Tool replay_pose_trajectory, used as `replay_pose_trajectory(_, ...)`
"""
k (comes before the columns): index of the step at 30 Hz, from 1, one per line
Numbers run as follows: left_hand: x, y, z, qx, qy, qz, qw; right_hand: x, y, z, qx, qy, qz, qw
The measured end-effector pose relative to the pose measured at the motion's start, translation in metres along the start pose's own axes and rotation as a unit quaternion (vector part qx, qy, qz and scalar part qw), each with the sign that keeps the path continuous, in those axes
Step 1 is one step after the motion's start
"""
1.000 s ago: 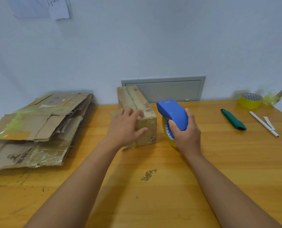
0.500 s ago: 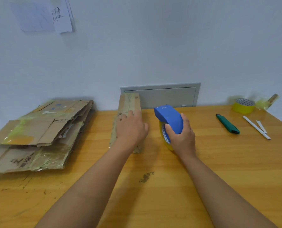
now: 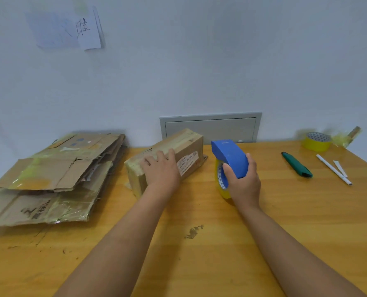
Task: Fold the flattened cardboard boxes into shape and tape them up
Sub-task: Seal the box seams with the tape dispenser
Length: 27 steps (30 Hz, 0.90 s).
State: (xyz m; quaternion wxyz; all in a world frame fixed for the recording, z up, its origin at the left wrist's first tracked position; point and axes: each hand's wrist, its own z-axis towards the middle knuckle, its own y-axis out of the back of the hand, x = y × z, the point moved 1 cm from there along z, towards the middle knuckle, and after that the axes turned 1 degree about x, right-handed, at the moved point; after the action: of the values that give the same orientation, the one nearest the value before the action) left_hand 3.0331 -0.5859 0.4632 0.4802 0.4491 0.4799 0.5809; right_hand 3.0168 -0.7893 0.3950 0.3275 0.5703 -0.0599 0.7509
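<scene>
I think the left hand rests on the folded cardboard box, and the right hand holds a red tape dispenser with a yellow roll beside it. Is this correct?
Not quite: the tape dispenser is blue, not red, as the head view shows. The rest holds: the left hand rests on the folded cardboard box, and the right hand holds the dispenser, with its yellow roll, beside the box.

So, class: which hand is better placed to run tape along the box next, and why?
The right hand: it already grips the blue tape dispenser beside the box, while the left hand rests on the box, steadying it.
</scene>
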Motion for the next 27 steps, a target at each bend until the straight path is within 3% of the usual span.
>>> replay_pose_trajectory(4, 0.016, -0.008, 0.016, -0.077, -0.067, -0.037, 0.994, -0.005, 0.012, 0.006, -0.019, 0.001, -0.021, 1.000)
replay_pose_trajectory(6, 0.031, -0.007, 0.025, -0.077, -0.104, -0.072, 0.989, -0.009, 0.016, 0.010, -0.031, -0.003, -0.024, 0.999)
replay_pose_trajectory(11, 0.033, -0.008, 0.026, -0.086, -0.007, -0.053, 0.995, -0.008, 0.014, 0.014, -0.044, -0.020, -0.018, 0.999)
replay_pose_trajectory(15, -0.014, -0.008, 0.016, -0.135, -0.078, -0.173, 0.972, -0.006, 0.010, 0.011, -0.031, -0.017, -0.030, 0.999)
replay_pose_trajectory(19, -0.046, -0.016, 0.024, -0.104, -0.052, -0.121, 0.986, -0.003, 0.010, 0.010, -0.028, -0.016, -0.042, 0.999)
replay_pose_trajectory(22, -0.049, -0.021, 0.033, -0.140, -0.038, -0.105, 0.984, -0.002, 0.011, 0.010, -0.022, -0.016, -0.047, 0.999)
replay_pose_trajectory(27, -0.047, -0.020, 0.035, -0.131, -0.103, -0.166, 0.972, -0.002, 0.013, 0.016, -0.017, -0.020, -0.047, 0.999)
